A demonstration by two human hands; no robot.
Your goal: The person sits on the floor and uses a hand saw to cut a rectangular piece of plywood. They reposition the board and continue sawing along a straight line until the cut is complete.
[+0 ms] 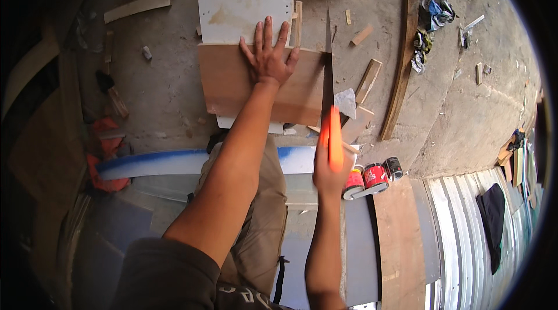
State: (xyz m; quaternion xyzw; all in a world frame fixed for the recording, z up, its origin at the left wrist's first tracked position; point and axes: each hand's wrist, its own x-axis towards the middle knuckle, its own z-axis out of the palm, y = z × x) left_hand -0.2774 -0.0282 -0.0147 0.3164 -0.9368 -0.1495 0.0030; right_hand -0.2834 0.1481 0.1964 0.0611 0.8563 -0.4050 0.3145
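A brown wooden panel lies across a white board in front of me. My left hand presses on the panel's far edge, palm down with its fingers spread onto the white board. In my right hand is a handsaw, the fingers wrapped round its orange handle. The saw's long, narrow blade points away from me and runs along the right end of the panel. Whether its teeth are inside the wood cannot be made out.
Several paint cans stand right of my right hand. A long timber lies farther right, with wood offcuts and a grey stone chunk nearer the saw. Corrugated metal sheets lie at the lower right. A blue-and-white strip crosses near my legs.
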